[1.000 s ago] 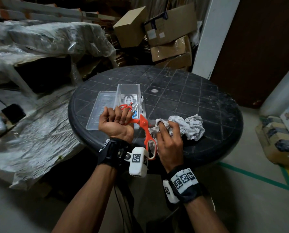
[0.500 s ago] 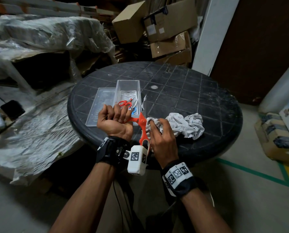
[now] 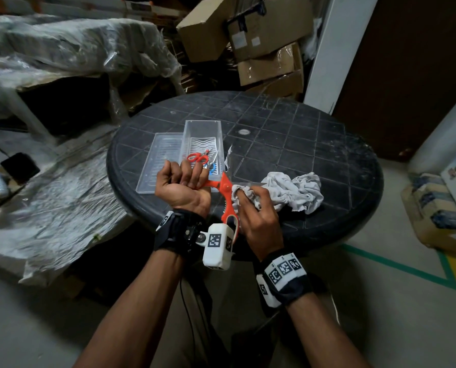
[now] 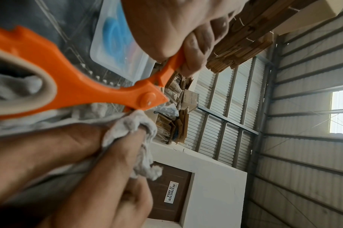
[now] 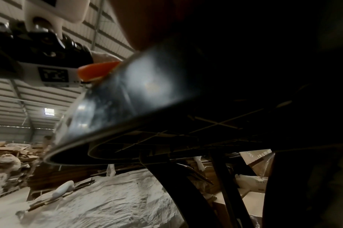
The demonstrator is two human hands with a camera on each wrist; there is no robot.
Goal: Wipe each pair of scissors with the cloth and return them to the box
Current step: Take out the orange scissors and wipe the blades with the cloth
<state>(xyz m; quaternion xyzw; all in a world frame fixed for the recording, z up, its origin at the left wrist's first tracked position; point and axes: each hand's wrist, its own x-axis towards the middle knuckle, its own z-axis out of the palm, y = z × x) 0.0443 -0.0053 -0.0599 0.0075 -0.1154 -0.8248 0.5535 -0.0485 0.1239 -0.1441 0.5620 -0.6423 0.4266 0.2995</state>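
Observation:
Large orange scissors (image 3: pixel 225 187) are spread open over the near edge of the black round table (image 3: pixel 314 144). My left hand (image 3: pixel 192 179) grips one orange handle, palm up. The other handle loop (image 3: pixel 232 221) hangs toward me. My right hand (image 3: pixel 248 199) pinches a fold of the white cloth (image 3: pixel 295 192) against the blade by the pivot. In the left wrist view the cloth (image 4: pixel 131 123) meets the orange scissors (image 4: pixel 88 86) just under the pivot. The clear box (image 3: pixel 192 131) holds red scissors (image 3: pixel 197 157) and blue scissors (image 3: pixel 213 168).
The box's clear lid (image 3: pixel 163 166) lies flat against its left side. Cardboard boxes (image 3: pixel 261 30) are stacked behind the table, and plastic-covered piles (image 3: pixel 62 49) stand to the left. The right wrist view shows the table rim (image 5: pixel 127 92) from below.
My right hand has drawn the cloth fold leftward, from the loose heap up to the scissors' pivot. My left hand keeps the same grip on the handle.

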